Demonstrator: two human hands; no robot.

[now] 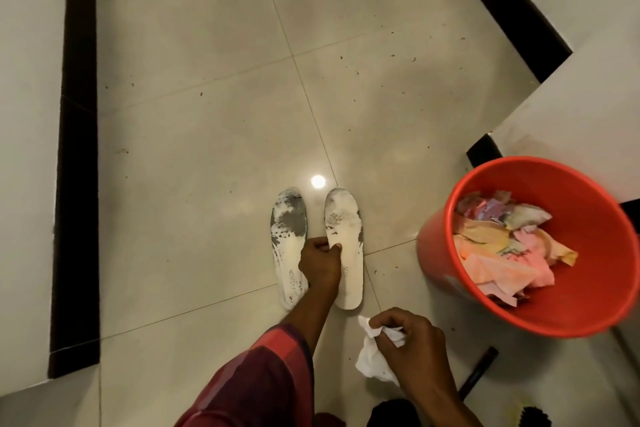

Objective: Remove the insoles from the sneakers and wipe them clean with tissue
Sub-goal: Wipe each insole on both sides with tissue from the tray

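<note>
Two white insoles lie side by side on the tiled floor. The left insole point(289, 239) has large grey worn patches and the word FASHION near its heel. The right insole point(344, 236) is mostly white. My left hand point(320, 263) reaches down between them, its thumb and fingers pinching the inner edge of the right insole. My right hand point(410, 340) is nearer to me and grips a crumpled white tissue point(370, 357). No sneakers are in view.
An orange bucket point(595, 305) holding crumpled pink and yellow paper scraps stands to the right. A dark stick point(479, 371) lies below it. White walls with black skirting point(74, 149) bound the glossy beige floor, which is speckled with dirt.
</note>
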